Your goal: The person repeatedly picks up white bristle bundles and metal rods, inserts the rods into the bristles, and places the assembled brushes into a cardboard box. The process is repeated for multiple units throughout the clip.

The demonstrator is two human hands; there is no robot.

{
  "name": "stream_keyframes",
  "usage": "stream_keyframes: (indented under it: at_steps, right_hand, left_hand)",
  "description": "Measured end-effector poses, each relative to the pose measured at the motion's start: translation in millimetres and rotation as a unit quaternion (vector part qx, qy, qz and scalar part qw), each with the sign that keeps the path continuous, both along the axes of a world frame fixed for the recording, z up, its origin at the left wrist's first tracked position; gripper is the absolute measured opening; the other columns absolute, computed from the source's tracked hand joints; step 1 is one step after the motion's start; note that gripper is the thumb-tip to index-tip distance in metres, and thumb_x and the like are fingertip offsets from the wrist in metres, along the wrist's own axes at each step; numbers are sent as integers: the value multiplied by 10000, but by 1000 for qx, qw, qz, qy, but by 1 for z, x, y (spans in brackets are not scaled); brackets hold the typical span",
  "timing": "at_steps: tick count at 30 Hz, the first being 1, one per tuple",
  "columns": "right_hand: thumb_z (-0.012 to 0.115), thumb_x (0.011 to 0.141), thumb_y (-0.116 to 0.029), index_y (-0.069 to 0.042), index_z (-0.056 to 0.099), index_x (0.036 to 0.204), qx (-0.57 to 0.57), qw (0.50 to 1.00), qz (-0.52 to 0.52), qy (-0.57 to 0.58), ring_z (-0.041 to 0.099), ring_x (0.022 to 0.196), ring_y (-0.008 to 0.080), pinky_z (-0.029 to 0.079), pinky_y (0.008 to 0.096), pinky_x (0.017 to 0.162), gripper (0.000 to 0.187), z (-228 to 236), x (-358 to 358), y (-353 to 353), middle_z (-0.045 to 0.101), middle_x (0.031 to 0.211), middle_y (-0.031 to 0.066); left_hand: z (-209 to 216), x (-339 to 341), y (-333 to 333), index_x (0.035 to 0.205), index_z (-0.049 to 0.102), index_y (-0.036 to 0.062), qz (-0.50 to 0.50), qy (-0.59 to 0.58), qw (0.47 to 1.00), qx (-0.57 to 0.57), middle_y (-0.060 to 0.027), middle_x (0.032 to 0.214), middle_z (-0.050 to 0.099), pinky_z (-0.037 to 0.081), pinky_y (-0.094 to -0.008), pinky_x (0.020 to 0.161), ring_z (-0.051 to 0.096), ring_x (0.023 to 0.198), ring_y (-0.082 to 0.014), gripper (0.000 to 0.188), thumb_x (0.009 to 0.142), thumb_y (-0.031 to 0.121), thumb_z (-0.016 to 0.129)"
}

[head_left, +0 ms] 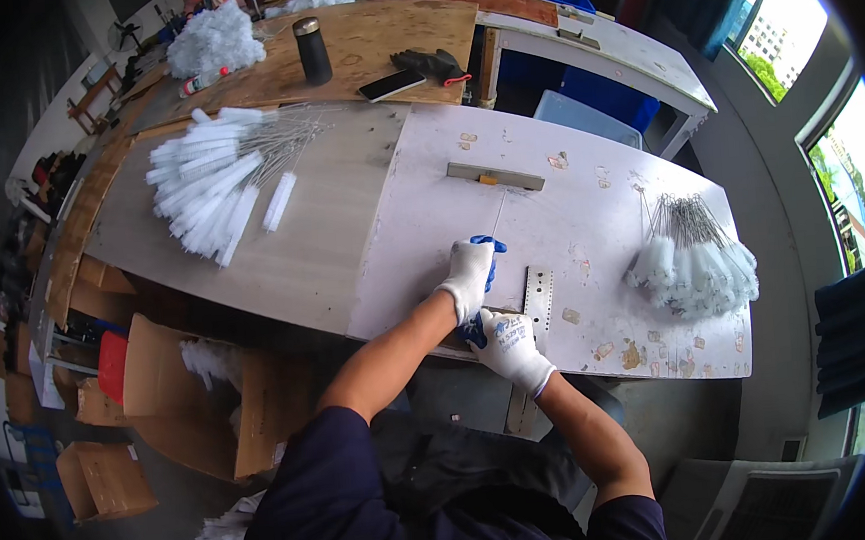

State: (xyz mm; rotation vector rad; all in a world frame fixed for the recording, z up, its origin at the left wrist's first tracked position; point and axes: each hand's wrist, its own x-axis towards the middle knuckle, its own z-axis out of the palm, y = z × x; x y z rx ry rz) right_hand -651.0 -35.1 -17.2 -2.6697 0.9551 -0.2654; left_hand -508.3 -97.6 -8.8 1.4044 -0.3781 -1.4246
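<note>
My left hand (470, 270), in a white glove with blue on the palm side, is closed around a thin metal wire (502, 211). That wire runs away from the fist toward a flat metal bar (496, 176) with a small yellow piece on it. Just below, at the table's near edge, my right hand (514, 351) is closed too, in a matching glove; what its fingers hold is hidden. Beside it lies a perforated metal plate (538, 301). White bristle brushes (208, 180) with straight wire stems are piled at the left. Another bunch of brushes (691, 267), stems gathered, lies at the right.
On the wooden table (376, 38) behind stand a black flask (312, 52), a phone (392, 85), dark gloves (428, 65) and a heap of white fluffy material (216, 39). Cardboard boxes (186, 398) sit on the floor at the left. Windows line the right wall.
</note>
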Motion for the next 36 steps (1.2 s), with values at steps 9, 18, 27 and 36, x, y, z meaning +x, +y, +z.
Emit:
stream_keyframes:
  at_steps: [9, 18, 27, 36]
  right_hand:
    - [678, 893, -466, -60, 684, 935, -44, 994, -94, 20, 719, 788, 360, 551, 462, 727, 409, 11, 29, 4, 725, 839, 176]
    - [706, 886, -435, -90, 687, 994, -115, 987, -108, -15, 720, 808, 324, 559, 445, 757, 362, -20, 7, 7, 731, 904, 130]
    - [735, 848, -275, -77, 627, 929, -57, 974, -126, -178, 670, 764, 356, 526, 469, 700, 240, -11, 5, 3, 669, 844, 134]
    - [689, 896, -241, -65, 605, 926, 59, 927, -224, -296, 676, 808, 392, 521, 484, 729, 197, -9, -6, -2, 675, 843, 196]
  left_hand:
    - [-31, 54, 6, 968, 696, 17, 13, -276, 955, -111, -110, 653, 606, 489, -410, 567, 590, 569, -242, 209, 952, 162, 546]
    - [16, 227, 46, 1300, 599, 103, 71, -760, 642, -74, -194, 1210, 628, 506, -486, 928, 621, 1089, -381, 454, 883, 250, 697]
    - [-23, 289, 29, 1252, 641, 157, 56, -839, 534, 87, -151, 1127, 688, 509, -534, 874, 653, 1061, -369, 323, 962, 286, 581]
    - [-31, 221, 74, 1334, 573, 83, 5, -847, 530, 22, -155, 1171, 646, 488, -502, 938, 598, 1127, -347, 430, 975, 315, 617]
